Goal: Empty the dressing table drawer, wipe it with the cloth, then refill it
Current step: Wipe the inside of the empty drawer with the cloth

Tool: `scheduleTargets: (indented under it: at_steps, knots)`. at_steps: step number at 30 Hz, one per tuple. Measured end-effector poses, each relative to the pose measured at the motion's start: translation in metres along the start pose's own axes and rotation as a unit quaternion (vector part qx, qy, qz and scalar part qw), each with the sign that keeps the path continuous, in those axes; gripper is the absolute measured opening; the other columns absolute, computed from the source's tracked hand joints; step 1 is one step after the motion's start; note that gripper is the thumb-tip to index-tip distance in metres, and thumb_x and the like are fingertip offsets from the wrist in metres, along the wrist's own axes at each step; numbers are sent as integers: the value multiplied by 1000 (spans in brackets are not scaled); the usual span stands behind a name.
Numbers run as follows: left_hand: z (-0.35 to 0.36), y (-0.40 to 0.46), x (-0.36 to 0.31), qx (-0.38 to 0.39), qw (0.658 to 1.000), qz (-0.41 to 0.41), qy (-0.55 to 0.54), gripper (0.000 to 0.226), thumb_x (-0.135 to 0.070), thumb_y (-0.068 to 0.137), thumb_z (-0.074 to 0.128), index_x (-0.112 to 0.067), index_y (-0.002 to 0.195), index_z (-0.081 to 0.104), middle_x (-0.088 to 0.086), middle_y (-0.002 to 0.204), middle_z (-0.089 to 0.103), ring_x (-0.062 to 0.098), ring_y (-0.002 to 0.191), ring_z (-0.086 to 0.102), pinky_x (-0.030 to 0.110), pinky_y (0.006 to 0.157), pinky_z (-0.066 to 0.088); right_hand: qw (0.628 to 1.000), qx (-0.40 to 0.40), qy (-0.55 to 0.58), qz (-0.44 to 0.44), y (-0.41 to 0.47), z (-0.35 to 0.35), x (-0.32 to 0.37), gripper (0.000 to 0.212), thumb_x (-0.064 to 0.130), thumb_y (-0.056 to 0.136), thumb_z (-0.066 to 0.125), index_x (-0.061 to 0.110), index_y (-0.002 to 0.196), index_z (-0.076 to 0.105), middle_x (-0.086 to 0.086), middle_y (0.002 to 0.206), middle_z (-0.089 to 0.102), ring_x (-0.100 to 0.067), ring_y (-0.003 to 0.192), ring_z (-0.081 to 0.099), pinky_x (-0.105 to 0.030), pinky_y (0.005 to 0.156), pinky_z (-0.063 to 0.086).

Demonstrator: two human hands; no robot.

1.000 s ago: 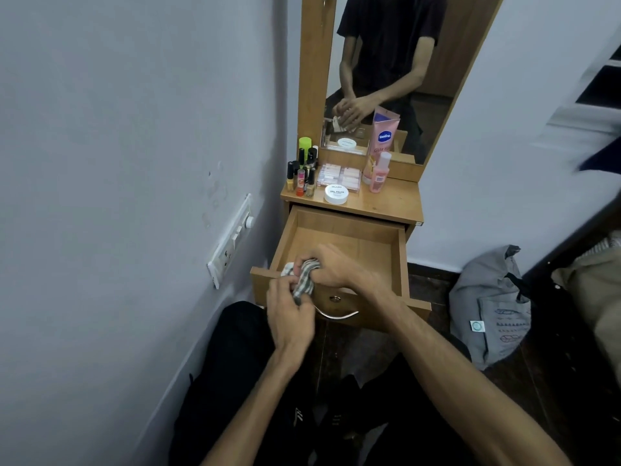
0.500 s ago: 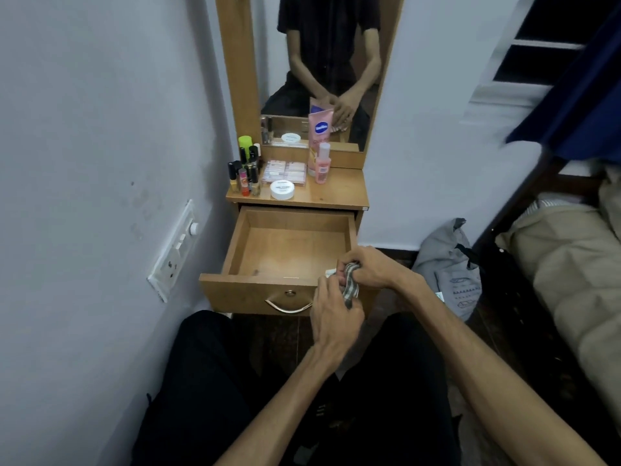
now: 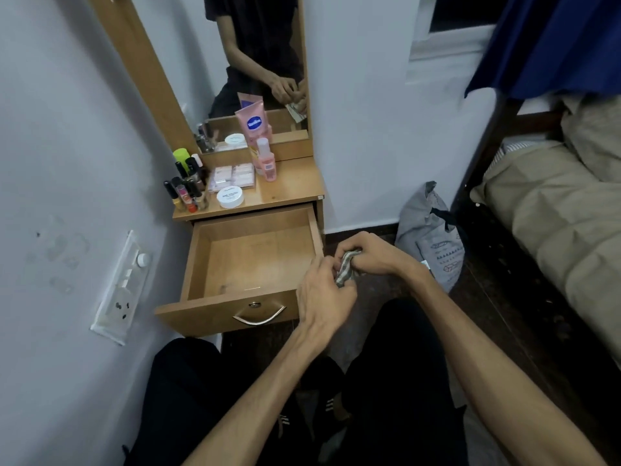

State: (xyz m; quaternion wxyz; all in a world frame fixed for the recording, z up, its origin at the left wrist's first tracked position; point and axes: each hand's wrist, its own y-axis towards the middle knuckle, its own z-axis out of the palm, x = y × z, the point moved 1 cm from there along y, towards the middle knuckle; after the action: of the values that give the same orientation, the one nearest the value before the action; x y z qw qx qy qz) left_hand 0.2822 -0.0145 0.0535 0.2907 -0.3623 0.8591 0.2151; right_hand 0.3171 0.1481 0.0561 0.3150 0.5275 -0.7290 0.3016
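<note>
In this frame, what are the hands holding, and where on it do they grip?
Both hands hold the cloth, bunched up between them beside the open drawer: the right hand at its upper end, the left hand at its lower end.

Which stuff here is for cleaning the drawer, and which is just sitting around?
For the job:
- drawer, open and empty
- cloth, bunched in both hands
- bottles and jars on the tabletop, likely waiting to go back

Just lying about:
- grey bag
- wall switchboard
- bed

drawer: 1 | cloth: 1 | white jar: 1 | pink tube: 1 | pink bottle: 1
</note>
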Motion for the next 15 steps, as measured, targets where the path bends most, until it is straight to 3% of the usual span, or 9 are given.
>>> scheduleTargets:
  at_steps: [4, 6, 8, 11, 15]
  knots:
    - [-5, 53, -13, 13, 997, 70, 39, 7, -25, 80, 67, -21, 86, 67, -4, 90, 59, 18, 80, 58, 35, 69, 50, 989, -103, 105, 4, 7, -16, -33, 37, 0, 77, 58, 29, 85, 79, 3, 79, 77, -2, 71, 66, -17, 67, 51]
    - [-5, 91, -21, 20, 989, 118, 86, 11, -24, 80, 66, -18, 87, 71, -2, 91, 59, 17, 84, 56, 32, 70, 48, 971, -184, 152, -9, 20, -18, -45, 35, -2, 77, 61, 27, 88, 77, 10, 80, 76, 5, 73, 65, -10, 70, 48]
    - [-4, 128, -25, 46, 972, 171, 152, 16, -24, 80, 63, -15, 88, 73, 2, 90, 59, 21, 87, 55, 34, 71, 47, 945, -259, 201, -17, 38, -12, -53, 35, -10, 76, 62, 18, 92, 75, 5, 84, 74, 10, 73, 63, -11, 72, 48]
    - [8, 176, -24, 113, 914, 264, 286, 22, -22, 81, 59, -10, 95, 70, 8, 97, 63, 31, 95, 61, 41, 77, 48, 903, -327, 279, 18, 73, 1, -69, 31, -15, 80, 65, 11, 94, 72, 1, 86, 72, 7, 73, 64, -14, 73, 51]
    - [26, 205, -3, 165, 795, 376, 446, 23, -19, 89, 52, -12, 110, 59, 8, 105, 65, 30, 94, 66, 41, 85, 50, 889, -318, 322, 73, 114, 26, -89, 32, -14, 81, 65, 15, 94, 67, 0, 89, 71, -12, 82, 66, -30, 73, 57]
